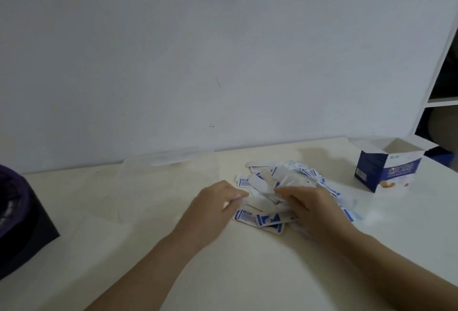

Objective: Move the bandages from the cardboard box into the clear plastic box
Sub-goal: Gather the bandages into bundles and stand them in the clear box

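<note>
A: Where do we find the bandages [285, 184]?
B: Heaped loose on the surface [247, 273], between the clear plastic box [168, 176] (so faint we barely trace its walls) and the cardboard box [389, 169], which stands open at the right. Its inside is hidden from us.
A: And the hands?
B: The right hand [312, 206] covers the heap's near side, fingers curled down around some wrappers. The left hand [213, 209] sits at the heap's left edge, fingers curled, but through the blur we cannot tell whether they pinch a wrapper. A dark object [22, 219] is cut off at the left edge.
</note>
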`<action>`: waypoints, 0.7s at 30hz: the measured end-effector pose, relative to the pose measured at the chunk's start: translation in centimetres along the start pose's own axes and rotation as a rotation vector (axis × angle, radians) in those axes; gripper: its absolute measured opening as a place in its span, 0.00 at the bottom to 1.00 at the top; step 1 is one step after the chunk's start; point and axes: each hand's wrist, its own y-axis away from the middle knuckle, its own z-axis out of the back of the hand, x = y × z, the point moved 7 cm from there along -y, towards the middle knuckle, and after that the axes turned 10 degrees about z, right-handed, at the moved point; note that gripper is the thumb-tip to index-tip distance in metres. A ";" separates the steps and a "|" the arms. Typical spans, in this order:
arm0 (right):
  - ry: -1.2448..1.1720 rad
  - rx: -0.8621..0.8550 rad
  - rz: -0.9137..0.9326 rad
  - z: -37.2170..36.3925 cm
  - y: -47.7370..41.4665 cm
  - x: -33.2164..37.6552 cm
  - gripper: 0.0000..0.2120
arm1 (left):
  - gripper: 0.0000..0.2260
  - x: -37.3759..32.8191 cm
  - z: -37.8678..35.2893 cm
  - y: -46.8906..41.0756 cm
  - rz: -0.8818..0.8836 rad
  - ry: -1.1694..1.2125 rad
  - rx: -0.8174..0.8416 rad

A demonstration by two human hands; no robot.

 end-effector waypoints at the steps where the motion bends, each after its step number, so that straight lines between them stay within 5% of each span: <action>1: -0.039 -0.091 -0.046 0.9 -0.3 0.1 0.12 | 0.09 0.1 1.0 -0.1 0.039 0.129 -0.049; 4: -0.211 -0.257 -0.149 2.2 -1.1 0.6 0.10 | 0.12 1.3 2.4 -0.3 0.250 0.541 -0.038; 11: -0.757 -0.331 -0.278 0.4 -1.8 3.5 0.11 | 0.12 1.6 0.2 0.7 0.679 1.617 0.155; 14: -0.853 -0.368 -0.292 -0.6 -1.8 4.5 0.11 | 0.12 1.2 -1.2 1.1 0.788 1.728 0.224; 21: -0.633 -0.385 -0.207 -1.3 -1.4 6.0 0.12 | 0.18 -0.2 -3.3 1.8 0.847 1.713 0.332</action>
